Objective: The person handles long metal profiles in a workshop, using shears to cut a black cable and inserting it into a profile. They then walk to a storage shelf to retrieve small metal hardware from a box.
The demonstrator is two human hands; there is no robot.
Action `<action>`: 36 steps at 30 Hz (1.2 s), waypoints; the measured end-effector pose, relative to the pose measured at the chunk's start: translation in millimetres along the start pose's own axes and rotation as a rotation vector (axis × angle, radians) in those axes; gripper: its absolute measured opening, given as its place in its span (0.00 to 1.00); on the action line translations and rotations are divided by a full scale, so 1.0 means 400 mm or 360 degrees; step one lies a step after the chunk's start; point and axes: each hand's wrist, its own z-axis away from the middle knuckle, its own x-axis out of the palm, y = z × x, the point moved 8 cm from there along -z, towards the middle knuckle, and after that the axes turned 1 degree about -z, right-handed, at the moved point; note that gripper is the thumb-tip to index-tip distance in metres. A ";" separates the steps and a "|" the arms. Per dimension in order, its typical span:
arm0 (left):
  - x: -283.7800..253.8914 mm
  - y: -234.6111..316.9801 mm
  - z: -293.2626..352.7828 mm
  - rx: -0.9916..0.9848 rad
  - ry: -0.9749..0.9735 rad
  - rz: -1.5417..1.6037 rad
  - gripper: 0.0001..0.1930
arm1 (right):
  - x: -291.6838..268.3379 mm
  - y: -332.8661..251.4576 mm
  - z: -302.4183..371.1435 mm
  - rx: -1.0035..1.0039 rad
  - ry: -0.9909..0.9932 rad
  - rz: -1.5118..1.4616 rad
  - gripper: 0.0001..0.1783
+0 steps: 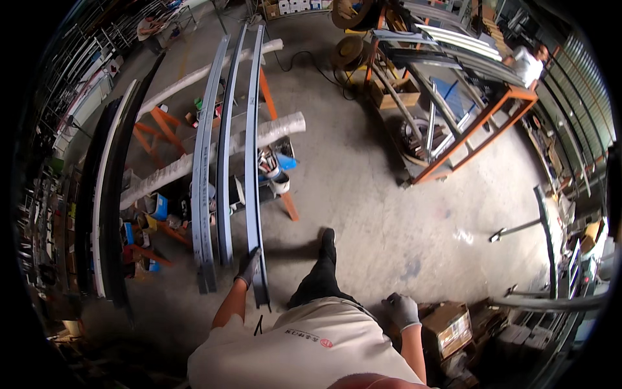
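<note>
Grey metal profile (254,162), rightmost of three long strips lying across orange trestles (275,117): my gloved left hand (247,268) grips its near end; my right hand (402,310) hangs loosely curled, holding nothing. One-handed, the overhanging end could tip, slide off and strike my foot (328,240).

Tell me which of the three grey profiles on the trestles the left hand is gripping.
The rightmost grey profile: the gloved left hand grips its near end. The other two lie to its left, untouched. The right hand hangs free.

brown cardboard box (446,329) lower right, open carton (393,93) by orange rack
</note>
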 end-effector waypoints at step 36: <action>0.061 0.744 -0.802 -0.0155 0.1271 -0.1546 0.38 | -0.904 -0.748 -2.202 -0.1047 -0.0280 0.0726 0.19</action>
